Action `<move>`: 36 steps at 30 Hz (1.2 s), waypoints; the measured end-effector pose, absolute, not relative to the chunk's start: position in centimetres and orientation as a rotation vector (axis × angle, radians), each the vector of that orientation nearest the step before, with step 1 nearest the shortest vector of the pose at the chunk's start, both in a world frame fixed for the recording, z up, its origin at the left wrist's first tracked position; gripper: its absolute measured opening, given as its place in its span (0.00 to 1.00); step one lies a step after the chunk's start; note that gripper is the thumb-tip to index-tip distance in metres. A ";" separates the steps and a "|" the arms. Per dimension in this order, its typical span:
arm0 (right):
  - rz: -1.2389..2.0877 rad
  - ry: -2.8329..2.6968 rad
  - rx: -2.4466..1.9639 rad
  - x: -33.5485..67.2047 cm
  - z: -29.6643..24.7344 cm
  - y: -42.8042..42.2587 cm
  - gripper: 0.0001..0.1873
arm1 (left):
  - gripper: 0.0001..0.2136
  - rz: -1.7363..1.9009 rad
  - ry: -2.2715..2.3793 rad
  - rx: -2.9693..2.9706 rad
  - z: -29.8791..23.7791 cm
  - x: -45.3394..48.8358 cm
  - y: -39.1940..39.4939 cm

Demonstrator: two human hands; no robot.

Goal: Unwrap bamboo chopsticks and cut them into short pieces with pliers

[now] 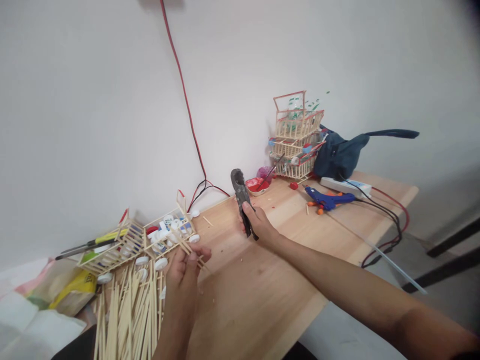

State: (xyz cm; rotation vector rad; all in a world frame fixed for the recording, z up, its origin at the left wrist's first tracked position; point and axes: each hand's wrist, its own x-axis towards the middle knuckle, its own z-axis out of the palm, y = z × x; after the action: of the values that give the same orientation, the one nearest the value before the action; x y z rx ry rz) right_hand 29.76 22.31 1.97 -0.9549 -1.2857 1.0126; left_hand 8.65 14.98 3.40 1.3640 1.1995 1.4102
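My right hand [258,226] is closed round a dark grey cutter [240,195], held upright over the middle of the wooden table [262,280]. My left hand [185,267] pinches a few thin bamboo sticks [186,246] near the table's left end. Below it lies a pile of several loose bamboo sticks [127,312]. Just beyond the left hand stand two small stick-built carts [146,240] with white bottle-cap wheels, one holding white caps.
At the back stands a stack of stick carts [296,137] beside a dark blue bag [341,152]. A blue glue gun [330,199], a white power strip [347,186], a red paint bowl [257,186] and cables lie near. Plastic bags [48,295] sit at far left.
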 end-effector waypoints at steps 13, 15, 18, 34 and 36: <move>1.026 -1.392 -1.006 29.3 1.6 21.8 0.30 | 0.12 1.184 1.179 1.618 1.0 9.4 15.7; 1.046 -1.388 -1.004 29.3 1.6 21.8 0.30 | 0.12 1.207 1.168 1.612 1.0 9.4 15.7; 1.069 -1.409 -0.990 29.2 1.6 21.7 0.30 | 0.12 1.208 1.173 1.584 0.9 9.4 15.7; 1.333 -1.712 -0.975 27.6 3.0 19.7 0.16 | 0.15 0.864 0.766 0.940 1.5 12.3 13.8; 1.312 -1.735 -1.011 27.5 2.7 19.8 0.14 | 0.15 0.844 0.770 0.922 1.4 12.2 13.8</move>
State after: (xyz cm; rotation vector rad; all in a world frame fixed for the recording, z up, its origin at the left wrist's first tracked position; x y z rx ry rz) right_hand 27.55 19.80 2.73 -1.0109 -1.7346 1.3123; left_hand 12.19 13.77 1.39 0.9219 0.7696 0.8442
